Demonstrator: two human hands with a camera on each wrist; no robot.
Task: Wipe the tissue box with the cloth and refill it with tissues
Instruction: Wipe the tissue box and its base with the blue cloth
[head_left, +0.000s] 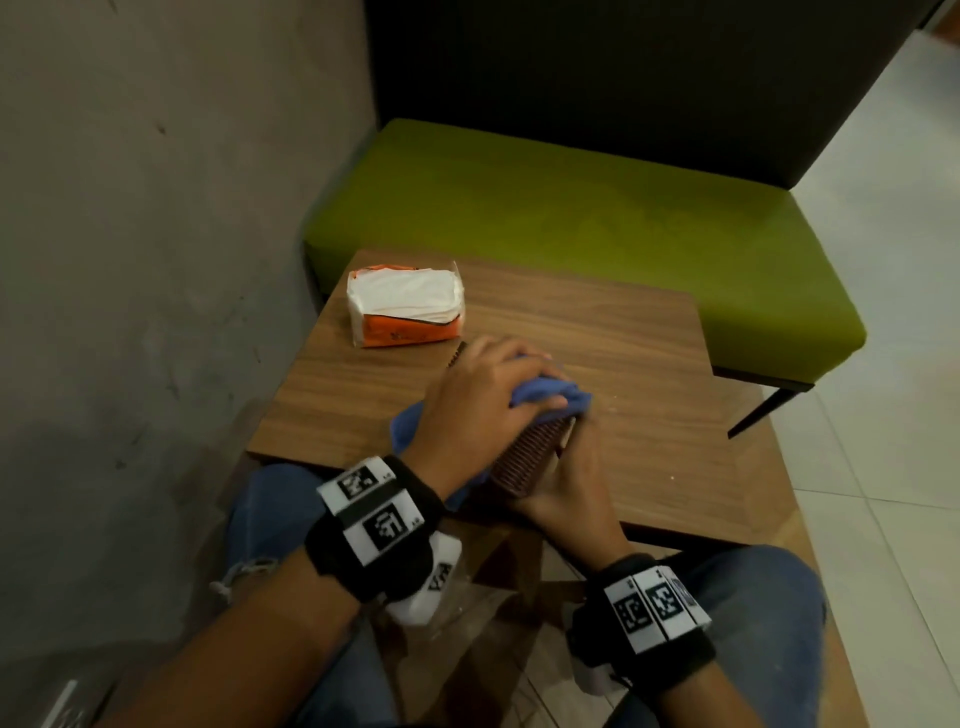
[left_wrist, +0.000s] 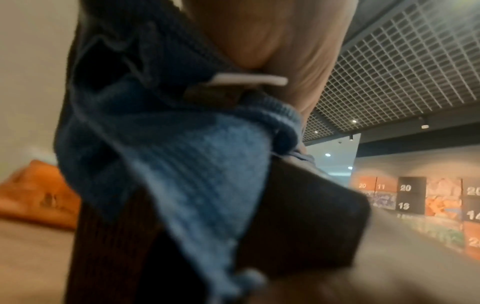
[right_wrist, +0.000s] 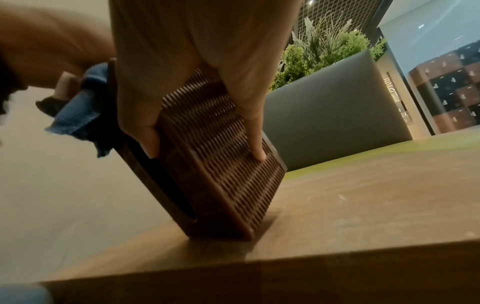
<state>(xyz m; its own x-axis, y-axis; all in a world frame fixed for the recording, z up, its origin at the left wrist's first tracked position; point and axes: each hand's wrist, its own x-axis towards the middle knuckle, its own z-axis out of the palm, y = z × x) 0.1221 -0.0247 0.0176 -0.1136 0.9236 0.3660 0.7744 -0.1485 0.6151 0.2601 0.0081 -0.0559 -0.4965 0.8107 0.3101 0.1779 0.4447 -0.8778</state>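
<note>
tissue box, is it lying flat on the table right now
No, the tissue box is tilted up on one end on the table, with the right hand holding its woven side.

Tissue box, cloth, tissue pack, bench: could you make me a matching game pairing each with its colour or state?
Things:
1. tissue box
2. cloth
3. tissue pack
4. bench

Descriptions:
A. orange wrapper, torn open, white sheets showing
B. green seat, nothing on it
C. blue, pressed under the left hand
D. brown woven, tilted on edge, steadied by the right hand

Pairs: 1-D, 2-C, 3-A, 4-B
</note>
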